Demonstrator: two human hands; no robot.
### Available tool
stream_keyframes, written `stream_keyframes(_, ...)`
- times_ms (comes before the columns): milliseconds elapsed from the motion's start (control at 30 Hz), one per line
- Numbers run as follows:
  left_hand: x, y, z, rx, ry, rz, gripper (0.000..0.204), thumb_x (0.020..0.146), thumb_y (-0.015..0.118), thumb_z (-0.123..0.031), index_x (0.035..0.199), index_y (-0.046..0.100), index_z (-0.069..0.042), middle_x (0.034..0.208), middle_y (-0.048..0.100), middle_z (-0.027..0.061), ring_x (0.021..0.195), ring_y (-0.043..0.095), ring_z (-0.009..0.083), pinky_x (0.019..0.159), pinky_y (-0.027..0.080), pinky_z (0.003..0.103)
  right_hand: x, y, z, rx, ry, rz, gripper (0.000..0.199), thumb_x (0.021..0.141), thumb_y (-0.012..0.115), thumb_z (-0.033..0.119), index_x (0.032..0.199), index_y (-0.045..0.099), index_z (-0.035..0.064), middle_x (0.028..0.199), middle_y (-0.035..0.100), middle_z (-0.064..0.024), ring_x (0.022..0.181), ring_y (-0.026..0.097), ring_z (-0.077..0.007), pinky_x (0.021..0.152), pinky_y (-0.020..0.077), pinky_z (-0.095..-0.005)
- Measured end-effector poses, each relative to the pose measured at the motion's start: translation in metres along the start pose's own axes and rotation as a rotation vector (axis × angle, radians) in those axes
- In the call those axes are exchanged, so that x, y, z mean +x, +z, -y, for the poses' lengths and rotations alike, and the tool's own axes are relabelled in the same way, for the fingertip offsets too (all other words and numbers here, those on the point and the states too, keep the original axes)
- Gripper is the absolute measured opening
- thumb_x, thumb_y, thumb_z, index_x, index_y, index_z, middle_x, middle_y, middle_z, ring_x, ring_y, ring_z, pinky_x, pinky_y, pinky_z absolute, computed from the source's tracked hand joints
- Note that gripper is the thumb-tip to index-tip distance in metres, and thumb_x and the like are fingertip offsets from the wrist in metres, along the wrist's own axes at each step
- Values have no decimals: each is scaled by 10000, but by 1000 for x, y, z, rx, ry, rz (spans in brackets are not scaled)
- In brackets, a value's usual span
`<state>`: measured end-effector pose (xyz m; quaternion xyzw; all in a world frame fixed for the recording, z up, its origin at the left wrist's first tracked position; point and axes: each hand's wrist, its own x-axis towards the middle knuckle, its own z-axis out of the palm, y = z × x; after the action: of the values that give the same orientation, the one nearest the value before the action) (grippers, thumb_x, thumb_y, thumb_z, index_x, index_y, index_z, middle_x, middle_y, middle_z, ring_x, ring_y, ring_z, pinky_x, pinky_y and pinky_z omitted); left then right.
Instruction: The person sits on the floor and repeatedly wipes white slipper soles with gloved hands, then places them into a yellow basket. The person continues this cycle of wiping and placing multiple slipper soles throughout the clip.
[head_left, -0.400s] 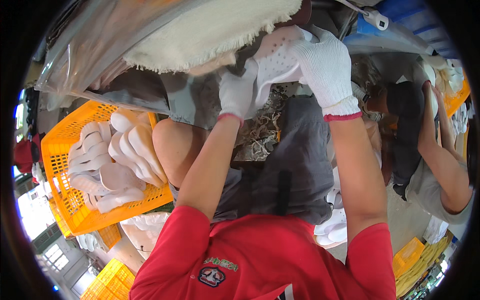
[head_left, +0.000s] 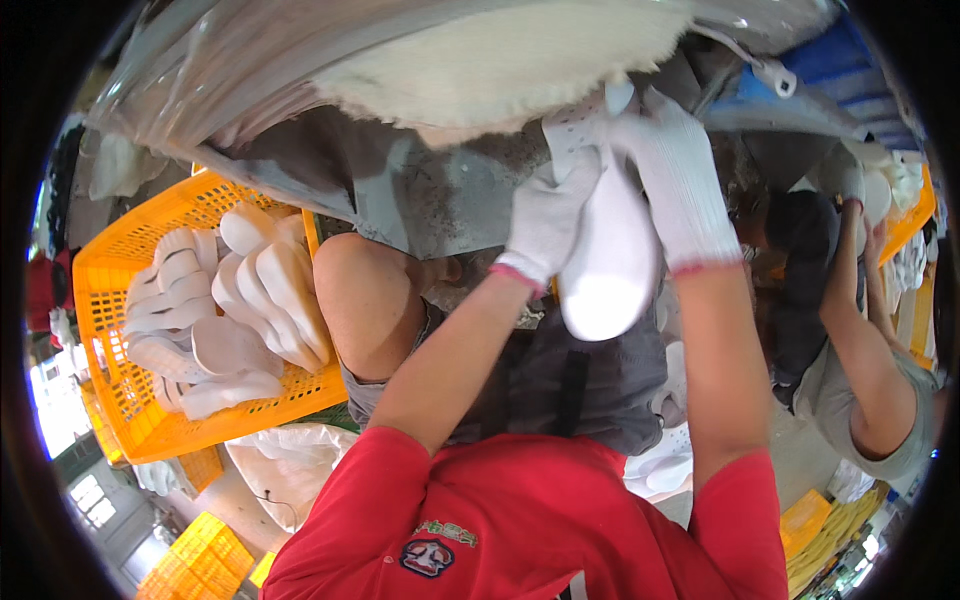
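A white foam clog [head_left: 608,275] with small holes in its upper hangs upright in front of me, its smooth rounded end pointing down toward my lap. My left hand [head_left: 558,205], in a white knit glove, is closed on the clog's left side, thumb across it. On the other side my gloved right hand [head_left: 685,175] grips the clog near its upper part; its fingertips are partly hidden. Just above the clog is a cream fabric pad [head_left: 500,70] with a frayed edge, beneath clear plastic sheeting [head_left: 230,75].
At my left stands an orange crate [head_left: 185,440] holding several white foam shoe pieces [head_left: 235,345]. A pale sack [head_left: 290,470] lies below it. More white pieces [head_left: 665,465] are beside my right leg. A co-worker's arm [head_left: 850,310] is at the right.
The clog has turned from lying sideways to hanging with its smooth end down. Both hands have shifted right and lower, and the left hand has come closer to the right.
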<state>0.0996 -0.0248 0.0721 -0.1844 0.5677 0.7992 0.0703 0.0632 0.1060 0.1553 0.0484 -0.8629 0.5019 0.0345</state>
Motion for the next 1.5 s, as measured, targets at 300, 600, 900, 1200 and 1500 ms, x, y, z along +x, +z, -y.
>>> stream_keyframes(300, 34, -33, 10, -415, -283, 578, 550, 1138, 640, -435, 1494, 619, -16, 1390, 730, 155, 1237, 738, 305, 1049, 617, 493, -85, -25, -10, -857, -563, 234, 557, 820, 743, 63, 1369, 736, 153, 1290, 751, -54, 1075, 747, -293, 953, 604, -444)
stream_keyframes(600, 59, -75, -10, -751, -78, 32, 561, 1125, 445, -564, 1264, 658, -63, 1005, 736, 183, 884, 723, 344, 803, 611, 470, -55, 94, 43, -652, -545, 124, 514, 920, 722, 117, 1431, 686, 158, 1160, 787, -115, 874, 784, -334, 730, 637, -441)
stream_keyframes(900, 54, -87, 36, 668, 593, 134, 505, 1184, 383, -425, 1376, 626, -26, 1179, 749, 252, 1103, 742, 396, 985, 592, 485, -71, 85, 18, -568, -380, -60, 386, 953, 784, 178, 1338, 766, 157, 1095, 804, -127, 792, 753, -347, 735, 624, -414)
stream_keyframes(1200, 55, -77, 61, -458, -34, 257, 305, 1153, 529, -339, 1189, 668, -70, 985, 711, 107, 869, 718, 264, 811, 605, 395, -60, 75, 81, -41, 104, 445, 603, 864, 819, 228, 1398, 644, 10, 1130, 728, -143, 936, 681, -274, 859, 583, -362)
stream_keyframes(1500, 67, -70, -19, -638, -4, 206, 697, 1036, 447, -822, 1017, 649, -156, 731, 593, 100, 666, 648, 345, 624, 563, 505, -39, 79, 61, 456, 485, 595, 431, 839, 874, 189, 1206, 704, 40, 1079, 714, -202, 981, 713, -372, 851, 582, -438)
